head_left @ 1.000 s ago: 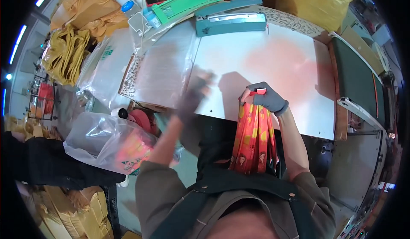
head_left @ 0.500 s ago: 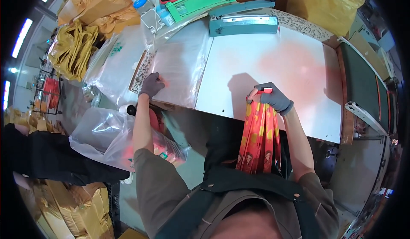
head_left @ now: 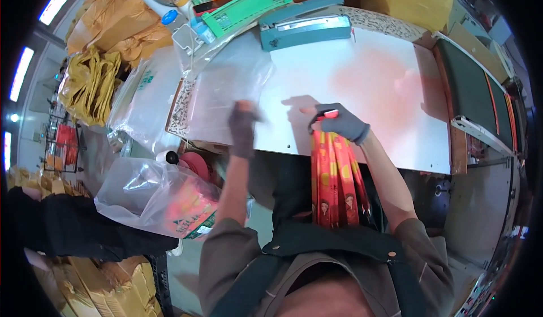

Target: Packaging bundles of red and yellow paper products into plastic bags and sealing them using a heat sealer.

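Observation:
My right hand, in a grey fingerless-tip glove, is closed on the top of a bundle of red printed straps. Yellow patches and small figures cover the straps, which hang down past the table's front edge toward my lap. A small white and red end pokes up above my fingers. My left hand, gloved alike, is smeared by motion above the front edge, next to a stack of clear plastic bags. Its fingers are too blurred to read. Both hands are over the white tabletop.
A teal bag sealer stands at the back, beside a green crate. On the right is a dark green belt. A clear bag of red goods sits low on the left, near a person's dark-clothed leg.
My left hand has lifted off the plastic bags and swung right, toward the straps. My right hand, still holding the straps, sits slightly further left in view as the whole picture has shifted.

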Demonstrator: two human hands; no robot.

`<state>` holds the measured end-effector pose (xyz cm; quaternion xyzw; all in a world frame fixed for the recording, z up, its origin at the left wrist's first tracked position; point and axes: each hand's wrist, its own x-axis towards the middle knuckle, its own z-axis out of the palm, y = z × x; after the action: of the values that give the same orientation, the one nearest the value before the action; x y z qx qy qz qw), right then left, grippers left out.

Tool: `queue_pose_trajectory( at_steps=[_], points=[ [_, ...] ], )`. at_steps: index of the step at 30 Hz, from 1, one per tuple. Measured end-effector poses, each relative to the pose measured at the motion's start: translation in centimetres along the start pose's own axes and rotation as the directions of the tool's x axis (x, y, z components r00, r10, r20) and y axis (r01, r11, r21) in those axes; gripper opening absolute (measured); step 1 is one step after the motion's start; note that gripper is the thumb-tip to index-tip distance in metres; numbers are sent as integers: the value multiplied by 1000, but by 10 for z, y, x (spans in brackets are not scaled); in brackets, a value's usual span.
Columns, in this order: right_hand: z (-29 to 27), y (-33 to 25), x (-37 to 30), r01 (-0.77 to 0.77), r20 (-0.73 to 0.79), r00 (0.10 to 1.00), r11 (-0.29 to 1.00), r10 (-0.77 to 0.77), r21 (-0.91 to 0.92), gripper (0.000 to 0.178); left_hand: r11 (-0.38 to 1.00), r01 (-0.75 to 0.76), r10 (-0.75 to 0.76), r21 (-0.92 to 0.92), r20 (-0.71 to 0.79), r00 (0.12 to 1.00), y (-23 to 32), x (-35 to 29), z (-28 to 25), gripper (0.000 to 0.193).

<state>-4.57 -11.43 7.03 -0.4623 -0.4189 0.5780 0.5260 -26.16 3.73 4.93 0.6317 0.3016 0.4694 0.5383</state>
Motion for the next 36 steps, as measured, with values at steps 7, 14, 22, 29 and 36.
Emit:
queue_pose_trajectory(
  at_steps=[7, 14, 22, 29, 36],
  points=[
    [-14, 8, -8, 36, -74, 996, 984, -49, -172, 18, 747, 508, -430, -428, 271, 861, 20, -46, 52, 15],
    [-14, -15, -31, 210, 42, 978, 965, -206, -161, 31, 896, -255, 264, 363, 26, 964, 6, -16, 79, 9],
    [-2, 34, -67, 347, -488, 855, 894, -177, 284, 78, 821, -489, 196, 294, 659, 726, 23, -62, 91, 21],
    [54, 121, -204, 45, -280, 960, 996, -20, 82, 70, 870, -337, -347, 361, 932, 102, 26, -149, 45, 14],
    [-5, -46, -196, 44, -82, 967, 479, -239, -877, 45, 982, 103, -182, 156, 924, 335, 132, -25, 69, 6]
  ],
)
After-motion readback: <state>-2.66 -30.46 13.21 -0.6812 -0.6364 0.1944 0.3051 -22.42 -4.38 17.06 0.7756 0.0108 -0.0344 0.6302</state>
